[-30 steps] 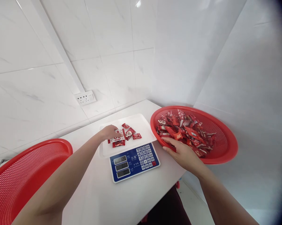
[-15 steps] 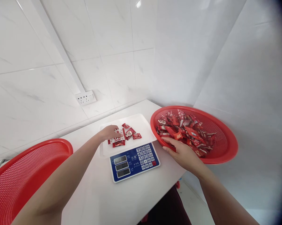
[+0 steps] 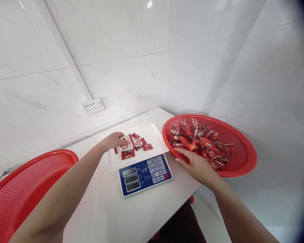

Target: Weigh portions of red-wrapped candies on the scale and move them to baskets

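Note:
My left hand (image 3: 113, 141) is closed on a red-and-white snack packet (image 3: 126, 145) above the white weighing tray (image 3: 152, 135). Several small red wrapped snacks lie on that tray, among them a shiny dark red packet (image 3: 128, 154) just below the held one and a red-and-white one (image 3: 139, 144) to its right. My right hand (image 3: 194, 165) grips the near left rim of a red mesh basket (image 3: 245, 152), thumb outside and fingers over the edge. Inside the basket is a heap of red wrapped snacks (image 3: 202, 141).
The tray belongs to a digital scale with a blue keypad panel (image 3: 145, 174), standing on a white table (image 3: 96, 209). A second red basket (image 3: 48, 162) is at the left, partly behind my forearm. Tiled walls with a socket (image 3: 93, 106) close off the back.
My left hand has shifted slightly left and up with the red-and-white packet, uncovering more of the shiny dark red packet below. My right hand stays on the basket rim.

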`<state>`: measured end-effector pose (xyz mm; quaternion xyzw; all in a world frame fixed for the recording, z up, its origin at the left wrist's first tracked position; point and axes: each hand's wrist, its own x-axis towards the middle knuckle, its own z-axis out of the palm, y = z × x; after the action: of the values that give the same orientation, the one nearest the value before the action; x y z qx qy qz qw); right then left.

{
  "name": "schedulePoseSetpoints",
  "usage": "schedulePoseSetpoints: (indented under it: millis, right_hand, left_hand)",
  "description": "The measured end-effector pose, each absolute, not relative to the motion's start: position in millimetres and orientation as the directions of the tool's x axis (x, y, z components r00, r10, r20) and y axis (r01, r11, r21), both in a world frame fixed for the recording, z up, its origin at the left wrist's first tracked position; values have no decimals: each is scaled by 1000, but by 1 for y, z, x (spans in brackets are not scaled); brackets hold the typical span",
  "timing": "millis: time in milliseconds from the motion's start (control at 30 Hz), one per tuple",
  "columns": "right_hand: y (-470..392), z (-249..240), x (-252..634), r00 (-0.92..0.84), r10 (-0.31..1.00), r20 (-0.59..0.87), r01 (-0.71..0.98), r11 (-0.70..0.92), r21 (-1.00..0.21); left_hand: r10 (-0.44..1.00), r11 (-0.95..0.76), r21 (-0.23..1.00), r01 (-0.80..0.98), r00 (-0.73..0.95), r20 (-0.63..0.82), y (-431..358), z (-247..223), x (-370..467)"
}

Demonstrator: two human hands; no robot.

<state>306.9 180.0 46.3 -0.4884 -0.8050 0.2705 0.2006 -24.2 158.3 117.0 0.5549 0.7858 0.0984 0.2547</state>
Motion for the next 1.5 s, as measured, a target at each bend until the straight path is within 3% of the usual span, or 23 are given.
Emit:
schedulePoseSetpoints:
  millis: [300,1000,1500]
  right_hand:
    - [180,47,307,-440,896,51,692,376,-616]
    - [179,47,306,-441,895,65,699,388,-601]
    - [180,45,307,-452,888,79,701,409,-585]
  left_hand:
    - [924,283,502,817,-92,-371,137,113,-8]
    - [927,247,362,899,-110,-359,129,105,-2]
    - [930,261,435,862,-104,-353,131,106,-2]
